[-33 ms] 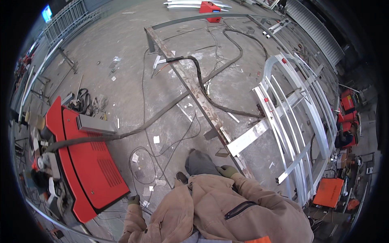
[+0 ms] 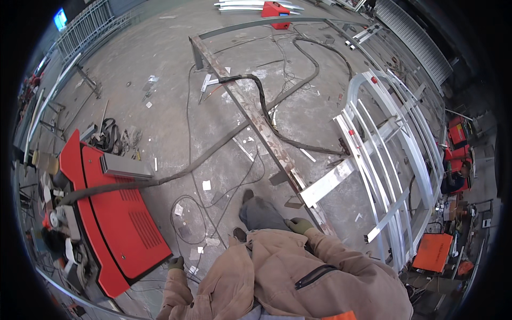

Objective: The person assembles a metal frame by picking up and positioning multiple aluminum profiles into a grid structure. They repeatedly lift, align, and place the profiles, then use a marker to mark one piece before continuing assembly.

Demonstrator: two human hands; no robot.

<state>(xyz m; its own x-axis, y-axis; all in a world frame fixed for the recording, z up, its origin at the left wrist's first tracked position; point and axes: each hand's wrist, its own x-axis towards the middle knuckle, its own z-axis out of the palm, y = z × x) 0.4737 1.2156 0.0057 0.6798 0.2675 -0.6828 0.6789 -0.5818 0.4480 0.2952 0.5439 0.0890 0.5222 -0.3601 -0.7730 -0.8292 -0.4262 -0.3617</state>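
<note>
My right hand [image 2: 300,225], in an olive work glove, rests by my right thigh, close to the rusty steel beam [image 2: 261,125]. Its fingers look stretched out, and nothing shows in them. At my left side hangs my left hand [image 2: 176,263], in a dark glove, near the lower corner of a red machine cabinet [image 2: 125,234]; its fingers are too small and foreshortened to read. A pale welding torch [image 2: 208,82] with a black cable lies over the far part of the beam, out of reach of both hands.
Bent silver metal railings [image 2: 381,160] stand at the right on a pale crossbar [image 2: 328,184]. A thick hose [image 2: 208,154] runs over the floor and the red cabinet. Thin cable loops [image 2: 173,213] lie before my feet. An orange case [image 2: 432,252] sits at lower right.
My right leg has shifted slightly left, and the shoe tip now shows beyond the knee. The view has moved slightly; both hands stay about where they were.
</note>
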